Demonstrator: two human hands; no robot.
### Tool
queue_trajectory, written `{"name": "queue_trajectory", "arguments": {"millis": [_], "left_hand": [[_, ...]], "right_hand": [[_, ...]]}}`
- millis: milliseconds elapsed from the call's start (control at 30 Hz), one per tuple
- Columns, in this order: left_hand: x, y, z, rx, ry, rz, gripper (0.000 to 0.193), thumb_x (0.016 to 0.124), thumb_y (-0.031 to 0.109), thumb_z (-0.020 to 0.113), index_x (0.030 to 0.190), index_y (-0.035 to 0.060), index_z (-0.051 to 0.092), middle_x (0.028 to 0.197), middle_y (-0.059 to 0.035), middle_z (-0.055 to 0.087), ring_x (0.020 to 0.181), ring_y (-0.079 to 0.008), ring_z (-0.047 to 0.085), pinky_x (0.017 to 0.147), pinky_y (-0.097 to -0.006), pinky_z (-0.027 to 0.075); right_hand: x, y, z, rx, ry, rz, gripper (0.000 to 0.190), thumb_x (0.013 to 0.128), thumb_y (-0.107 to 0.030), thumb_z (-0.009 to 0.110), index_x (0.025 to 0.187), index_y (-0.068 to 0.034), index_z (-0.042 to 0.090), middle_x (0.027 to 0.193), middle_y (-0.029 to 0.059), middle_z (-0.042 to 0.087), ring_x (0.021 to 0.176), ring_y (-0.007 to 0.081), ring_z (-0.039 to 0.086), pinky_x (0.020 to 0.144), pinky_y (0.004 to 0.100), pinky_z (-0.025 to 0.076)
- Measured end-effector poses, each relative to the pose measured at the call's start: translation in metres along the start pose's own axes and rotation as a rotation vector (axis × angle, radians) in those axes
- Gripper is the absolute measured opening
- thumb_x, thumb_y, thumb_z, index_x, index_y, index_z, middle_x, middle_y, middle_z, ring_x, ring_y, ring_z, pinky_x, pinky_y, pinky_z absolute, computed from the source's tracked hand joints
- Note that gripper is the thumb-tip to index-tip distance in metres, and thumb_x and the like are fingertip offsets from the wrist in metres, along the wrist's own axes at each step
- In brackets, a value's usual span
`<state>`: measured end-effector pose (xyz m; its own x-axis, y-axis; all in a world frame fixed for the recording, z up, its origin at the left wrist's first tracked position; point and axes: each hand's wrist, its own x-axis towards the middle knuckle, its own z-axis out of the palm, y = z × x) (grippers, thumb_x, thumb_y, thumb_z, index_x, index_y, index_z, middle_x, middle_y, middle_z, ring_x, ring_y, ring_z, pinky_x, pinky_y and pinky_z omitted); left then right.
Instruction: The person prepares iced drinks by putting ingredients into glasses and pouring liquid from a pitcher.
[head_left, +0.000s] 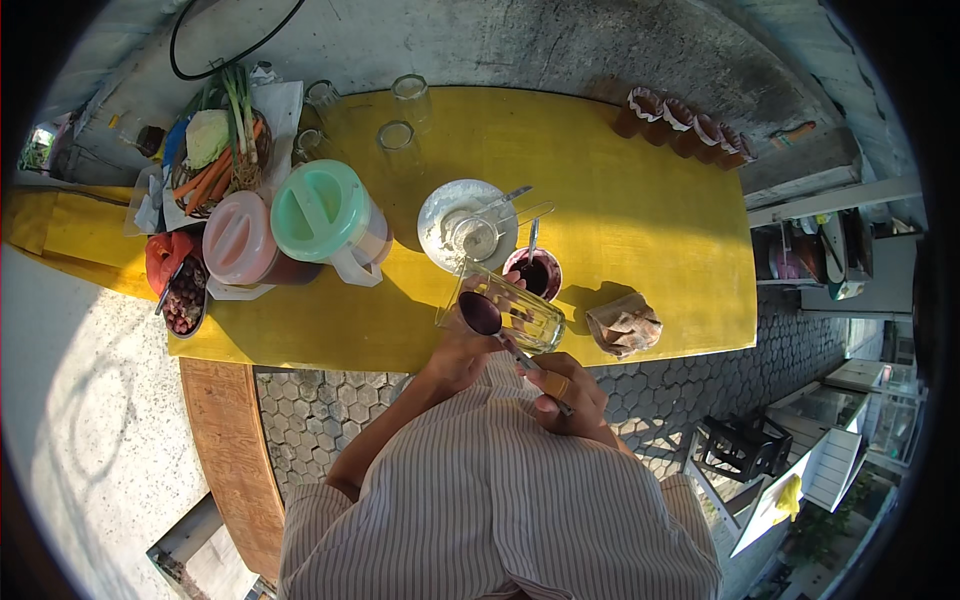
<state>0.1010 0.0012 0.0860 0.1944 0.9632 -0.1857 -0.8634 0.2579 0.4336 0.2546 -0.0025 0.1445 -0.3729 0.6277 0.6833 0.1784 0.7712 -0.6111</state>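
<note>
My left hand (466, 349) holds a clear glass mug (525, 311) tilted on its side, its mouth towards the left. Between my right hand's (571, 394) fingers is the handle of a metal spoon (481, 313), whose bowl is stained dark and lies over the glass near its mouth. Just beyond the glass stands a small bowl of dark red liquid (534, 276) with another spoon in it. Behind it to the left, a white bowl (435, 191) holds white powder, a wire strainer (475, 237) and a metal utensil. A crumpled brown cloth (624, 327) lies to the right.
Two lidded pitchers, one green (319, 202) and one pink (238, 238), stand left on the yellow table (600, 202). Beyond are several glasses (397, 139) and a basket of vegetables (217, 191). A bowl of shallots (184, 304) sits front left; several filled containers (684, 127) line the far right.
</note>
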Motion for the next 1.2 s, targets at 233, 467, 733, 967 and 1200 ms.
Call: {"name": "queue_trajectory", "arguments": {"millis": [233, 467, 733, 967, 1200], "left_hand": [[-0.001, 0.002, 0.006, 0.04, 0.029, 0.006, 0.085, 0.059, -0.006, 0.068, 0.131, 0.0119, 0.028, 0.136, -0.0119, 0.035, 0.128, -0.0257, 0.034, 0.097, -0.0377, 0.042], [0.0, 0.001, 0.005, 0.015, 0.011, 0.013, 0.085, 0.061, -0.005, 0.069, 0.132, 0.0121, 0.026, 0.137, -0.0119, 0.034, 0.128, -0.0267, 0.034, 0.097, -0.0383, 0.043], [0.001, 0.001, 0.004, -0.001, -0.015, 0.02, 0.083, 0.062, -0.006, 0.07, 0.131, 0.0128, 0.028, 0.137, -0.0123, 0.035, 0.129, -0.0268, 0.033, 0.097, -0.0387, 0.043], [0.002, -0.002, -0.003, -0.058, -0.006, -0.004, 0.081, 0.062, -0.011, 0.068, 0.128, 0.0172, 0.031, 0.137, -0.0131, 0.033, 0.129, -0.028, 0.032, 0.099, -0.04, 0.041], [0.001, -0.005, -0.012, -0.076, -0.02, -0.049, 0.084, 0.061, -0.015, 0.066, 0.128, 0.0191, 0.031, 0.138, -0.0147, 0.031, 0.13, -0.0292, 0.03, 0.101, -0.041, 0.039]], "right_hand": [[-0.006, 0.005, -0.004, 0.115, -0.056, 0.025, 0.026, 0.083, -0.016, 0.065, 0.099, 0.003, 0.056, 0.088, 0.0188, 0.06, 0.078, 0.03, 0.063, 0.067, 0.0335, 0.052], [-0.006, 0.006, -0.005, 0.119, -0.064, 0.036, 0.026, 0.083, -0.016, 0.064, 0.098, 0.003, 0.055, 0.087, 0.019, 0.06, 0.079, 0.0303, 0.063, 0.067, 0.033, 0.052], [-0.005, 0.007, -0.006, 0.117, -0.065, 0.049, 0.027, 0.083, -0.017, 0.065, 0.098, 0.003, 0.054, 0.086, 0.0186, 0.059, 0.077, 0.0299, 0.063, 0.065, 0.0327, 0.051], [0.0, 0.003, -0.006, 0.022, -0.057, 0.046, 0.03, 0.092, -0.029, 0.048, 0.094, 0.001, 0.052, 0.08, 0.0171, 0.062, 0.071, 0.0248, 0.065, 0.06, 0.0296, 0.051], [-0.001, 0.001, -0.009, 0.011, -0.067, 0.036, 0.03, 0.093, -0.028, 0.047, 0.097, 0.001, 0.051, 0.08, 0.0175, 0.062, 0.071, 0.0251, 0.065, 0.06, 0.0302, 0.052]]}}
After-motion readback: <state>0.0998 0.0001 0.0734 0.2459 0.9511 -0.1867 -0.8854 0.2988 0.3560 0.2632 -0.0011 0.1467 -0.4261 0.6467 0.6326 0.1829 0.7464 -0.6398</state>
